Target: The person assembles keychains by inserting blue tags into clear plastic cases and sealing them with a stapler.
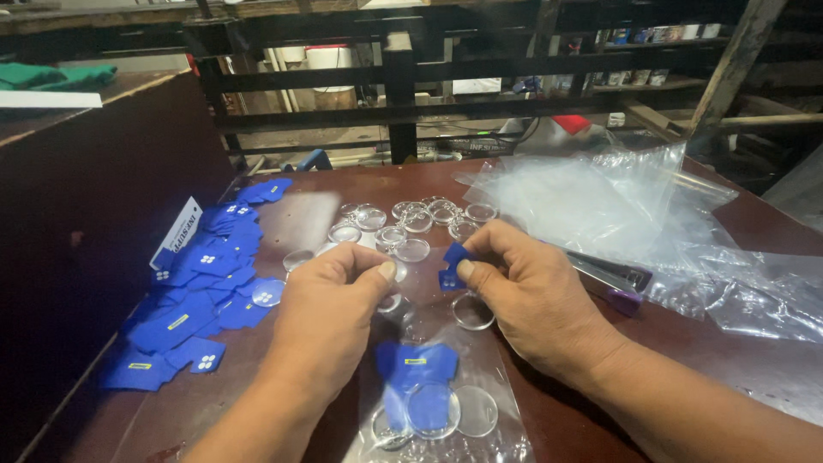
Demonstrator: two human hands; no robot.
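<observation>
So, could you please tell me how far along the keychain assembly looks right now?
Done: one small clear packet near the wrists holds blue shirt-shaped pieces and clear discs. In hand: the right hand pinches a blue shirt-shaped piece; the left hand holds something I cannot make out. Left: the pile of blue pieces and loose clear round covers.

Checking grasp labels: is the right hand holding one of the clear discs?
No, the right hand pinches a small blue jersey-shaped cutout between thumb and fingers, while the nearest clear disc lies on the table below it.

Bare table [703, 343] right of the hands; blue cutouts [197, 300] (heaped) crowd the left.
</observation>
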